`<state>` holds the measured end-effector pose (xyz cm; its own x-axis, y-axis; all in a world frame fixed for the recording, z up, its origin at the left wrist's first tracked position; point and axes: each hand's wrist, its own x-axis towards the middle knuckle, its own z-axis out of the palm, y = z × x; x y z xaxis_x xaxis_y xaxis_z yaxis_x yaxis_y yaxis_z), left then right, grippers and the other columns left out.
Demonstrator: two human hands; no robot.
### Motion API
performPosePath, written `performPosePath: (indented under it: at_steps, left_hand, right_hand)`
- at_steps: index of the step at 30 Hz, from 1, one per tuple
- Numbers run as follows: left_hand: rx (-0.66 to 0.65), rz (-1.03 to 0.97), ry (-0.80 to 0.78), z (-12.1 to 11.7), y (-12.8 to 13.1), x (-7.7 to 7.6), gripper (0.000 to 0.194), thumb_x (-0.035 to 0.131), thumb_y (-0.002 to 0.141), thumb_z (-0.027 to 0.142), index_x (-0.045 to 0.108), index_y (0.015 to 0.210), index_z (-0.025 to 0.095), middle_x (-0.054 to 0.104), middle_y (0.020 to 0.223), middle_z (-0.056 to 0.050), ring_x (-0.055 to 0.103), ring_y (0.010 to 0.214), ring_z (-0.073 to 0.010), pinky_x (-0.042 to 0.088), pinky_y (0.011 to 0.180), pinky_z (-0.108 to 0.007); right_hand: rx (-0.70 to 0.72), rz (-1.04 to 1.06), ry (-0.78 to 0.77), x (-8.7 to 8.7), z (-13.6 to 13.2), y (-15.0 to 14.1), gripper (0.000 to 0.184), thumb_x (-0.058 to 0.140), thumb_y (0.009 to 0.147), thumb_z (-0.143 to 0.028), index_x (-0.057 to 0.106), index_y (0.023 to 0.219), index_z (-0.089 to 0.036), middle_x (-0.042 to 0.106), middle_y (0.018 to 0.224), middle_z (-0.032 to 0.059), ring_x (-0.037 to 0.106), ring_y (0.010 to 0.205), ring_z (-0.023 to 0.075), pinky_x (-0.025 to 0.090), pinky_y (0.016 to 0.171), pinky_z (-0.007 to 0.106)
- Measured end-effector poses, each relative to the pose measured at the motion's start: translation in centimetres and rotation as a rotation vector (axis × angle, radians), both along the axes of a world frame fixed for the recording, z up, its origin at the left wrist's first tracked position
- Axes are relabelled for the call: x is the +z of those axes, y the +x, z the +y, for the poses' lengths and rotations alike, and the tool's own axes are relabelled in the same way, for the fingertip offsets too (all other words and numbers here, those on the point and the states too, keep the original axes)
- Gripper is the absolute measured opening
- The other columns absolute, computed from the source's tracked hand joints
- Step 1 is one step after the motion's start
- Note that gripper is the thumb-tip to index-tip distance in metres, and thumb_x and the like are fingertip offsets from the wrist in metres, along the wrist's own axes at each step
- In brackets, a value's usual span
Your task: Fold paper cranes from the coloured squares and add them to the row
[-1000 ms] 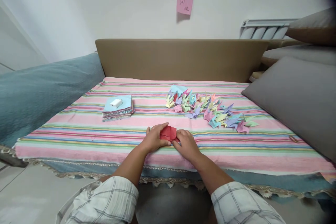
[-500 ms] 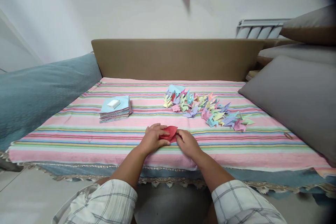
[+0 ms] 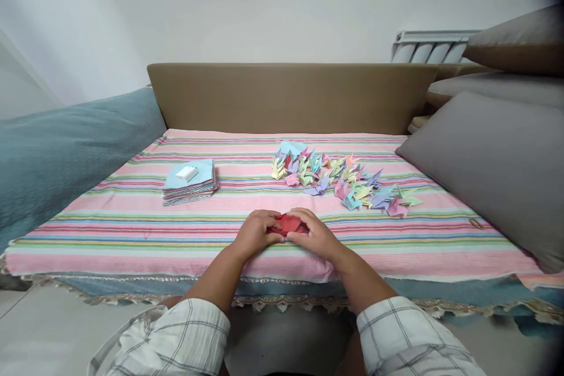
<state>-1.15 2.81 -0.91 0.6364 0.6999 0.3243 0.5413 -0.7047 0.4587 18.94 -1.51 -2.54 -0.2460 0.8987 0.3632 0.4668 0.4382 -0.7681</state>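
Note:
A small folded piece of red paper (image 3: 289,223) lies between my two hands on the striped cloth (image 3: 145,235). My left hand (image 3: 259,229) grips its left side, thumb in front and fingers behind. On the right side my right hand (image 3: 314,234) holds it the same way, thumb and fingers curved round the edge. The fingers cover parts of the paper, so its full folded shape is hidden. Beyond my hands, many folded paper cranes (image 3: 321,181) in pastel colours lie in a loose group.
Left of the cranes sits a stack of square paper (image 3: 189,188) with a small white block (image 3: 187,173) on top. A blue sheet (image 3: 292,148) lies behind the cranes. Grey cushions (image 3: 489,170) border the right side, a blue-covered armrest (image 3: 79,153) the left, a brown backrest (image 3: 286,97) the rear.
My right hand has shifted from pinching the paper's right edge to wrapping round it, fingers behind and thumb in front. The paper's raised right corner is now lower. The view has shifted slightly.

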Motion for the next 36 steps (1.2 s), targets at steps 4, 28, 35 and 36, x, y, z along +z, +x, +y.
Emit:
performPosePath:
  at_steps: [4,28,35,36]
  left_hand:
    - [-0.020,-0.001,-0.003,0.0,-0.2,0.0,0.024,0.076,0.063,0.036,0.071,0.080,0.020,0.065,0.109,-0.009,0.058,0.103,-0.0236,0.042,0.090,-0.036]
    - [0.195,0.008,-0.171,-0.2,-1.3,0.1,0.014,0.066,0.070,0.029,0.063,0.082,0.022,0.069,0.092,-0.001,0.061,0.084,-0.0185,0.045,0.074,-0.028]
    - [0.177,0.017,-0.096,-0.1,-1.6,-0.2,0.031,0.062,0.074,0.030,0.063,0.105,0.023,0.068,0.100,-0.003,0.060,0.093,-0.0200,0.044,0.081,-0.029]
    - [0.155,0.027,-0.075,0.0,-1.6,-0.1,0.027,0.060,0.076,0.030,0.065,0.102,0.023,0.068,0.098,-0.003,0.060,0.092,-0.0198,0.043,0.081,-0.029]
  right_hand:
    - [0.001,-0.110,0.016,-0.1,-0.1,-0.1,0.034,0.067,0.071,-0.034,0.063,0.103,-0.022,0.048,0.121,0.0096,0.047,0.115,0.0231,0.035,0.100,0.038]
    - [-0.123,-0.193,0.074,-0.4,0.0,-1.5,0.016,0.054,0.082,-0.027,0.066,0.074,-0.021,0.063,0.101,0.0062,0.054,0.096,0.0195,0.040,0.086,0.034]
    - [-0.168,-0.215,0.077,-0.7,0.1,-1.9,0.016,0.054,0.081,-0.026,0.062,0.069,-0.020,0.063,0.097,0.0060,0.055,0.094,0.0200,0.040,0.084,0.034]
    - [-0.174,-0.223,0.081,-0.7,0.1,-1.9,0.016,0.055,0.081,-0.026,0.062,0.068,-0.020,0.063,0.097,0.0060,0.055,0.093,0.0200,0.040,0.083,0.034]
